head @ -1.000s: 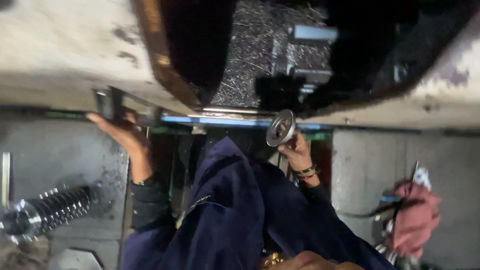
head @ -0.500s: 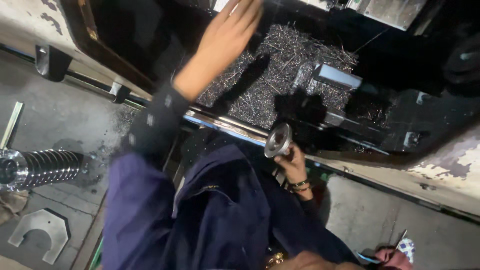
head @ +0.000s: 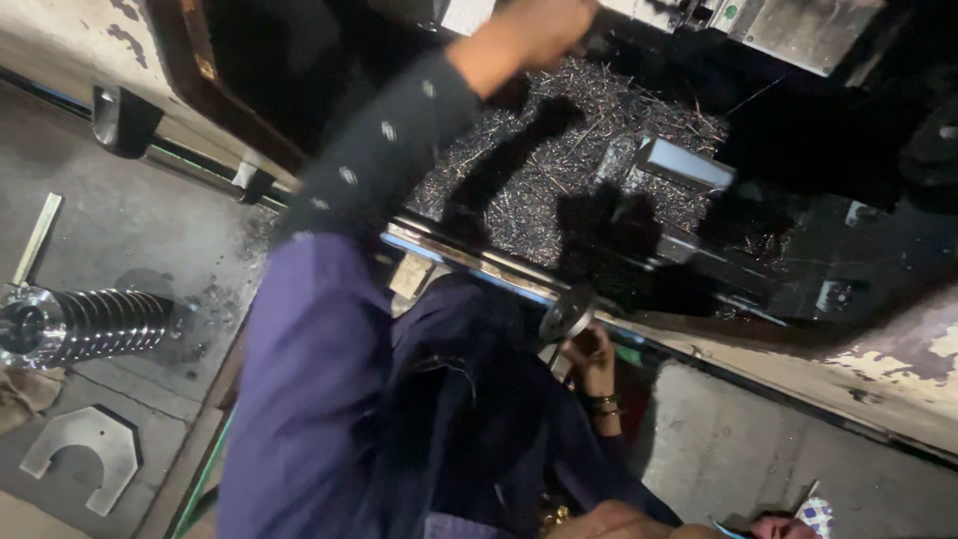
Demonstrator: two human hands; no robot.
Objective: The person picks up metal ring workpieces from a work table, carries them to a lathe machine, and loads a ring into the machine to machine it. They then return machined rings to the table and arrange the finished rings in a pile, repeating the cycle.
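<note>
Two hands were at work, well apart from each other. The right hand [head: 591, 357] was low by the machine's edge, its fingers curled tight around a round metal disc [head: 567, 312], which sat just above the knuckles and against the bright metal rail [head: 469, 258]. Dark bands circled that wrist. The left hand [head: 539, 30] was raised high into the dark opening of the machine, the arm stretched long in a dark spotted sleeve [head: 384, 150]; it was blurred, so whether its fingers were spread or gripping something could not be told, though they looked loosely folded.

Under the raised arm lay a heap of metal shavings [head: 559, 150], filling the machine bed, with a grey metal block [head: 684, 165] standing in them to the right. The arm crossed above the heap without touching it. A blue garment [head: 329, 399] filled the lower middle of the view and hid the floor beneath.

Out to the left, on the grey floor [head: 140, 220], lay a ribbed metal shaft [head: 85, 327], and near it a flat U-shaped plate [head: 80, 454] and a thin flat bar [head: 38, 238]. That floor offered open room; to the right the rail and the machine's worn painted edge [head: 898, 369] closed the space in.
</note>
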